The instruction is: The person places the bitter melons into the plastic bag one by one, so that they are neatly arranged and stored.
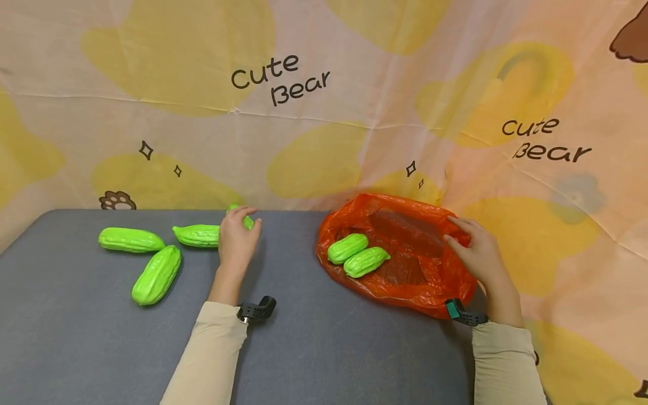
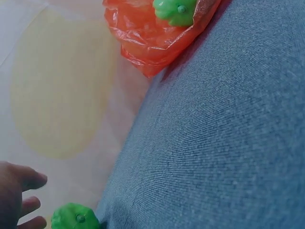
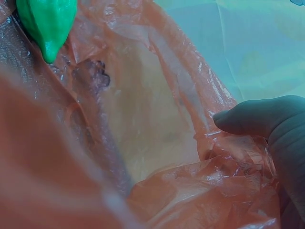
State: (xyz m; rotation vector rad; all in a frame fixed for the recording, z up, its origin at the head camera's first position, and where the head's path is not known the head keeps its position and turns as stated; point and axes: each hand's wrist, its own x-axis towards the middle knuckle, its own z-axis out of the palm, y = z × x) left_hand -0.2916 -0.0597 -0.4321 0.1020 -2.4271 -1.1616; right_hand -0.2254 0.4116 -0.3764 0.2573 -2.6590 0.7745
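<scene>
My left hand (image 1: 239, 239) reaches over a light green bitter melon (image 1: 248, 223) at the back of the table, partly hidden beneath it. In the left wrist view the thumb (image 2: 33, 179) and fingers are spread beside that bitter melon's end (image 2: 74, 217), with nothing between them. The right hand (image 1: 478, 250) pinches the right rim of a red plastic bag (image 1: 440, 281), its thumb (image 3: 243, 117) lying along the film. The bag's mouth is spread wide. Two bitter melons (image 1: 367, 262) lie side by side in its left part.
To the left of my left hand lie three more bitter melons, one (image 1: 197, 236) partly behind the wrist, one (image 1: 130, 240) farther left and one (image 1: 157, 275) nearer me. A printed cloth (image 1: 314, 152) hangs along the back and right edges of the grey table (image 1: 324, 349).
</scene>
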